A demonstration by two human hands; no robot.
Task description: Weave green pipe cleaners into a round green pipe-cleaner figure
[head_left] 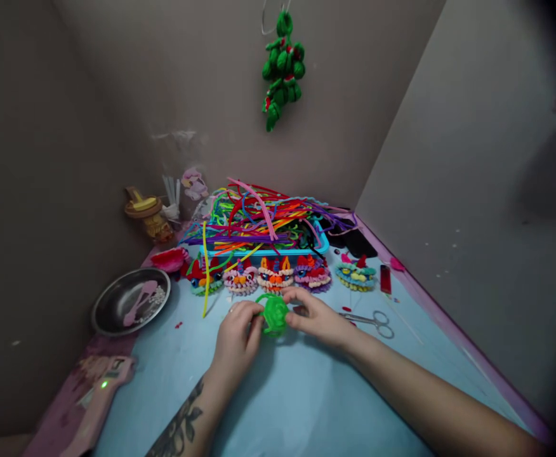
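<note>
Between my two hands is a bright green coil of pipe cleaner [276,313], rounded and held just above the blue table cover. My left hand [238,327] pinches its left edge, where a loose green strand arcs over the top. From the right, my right hand [317,317] grips the coil with thumb and fingers. Just behind stands a row of colourful fuzzy pipe-cleaner animal heads, among them an orange and white one [276,277] and a pink one [240,278]. A yellow pipe cleaner [205,270] lies to the left of them.
A blue tray [263,252] heaped with pipe cleaners sits at the back. Scissors [373,322] lie on the right. On the left are a metal bowl [104,314] with white beads and a pink glue gun [103,397]. A green bundle [284,70] hangs above.
</note>
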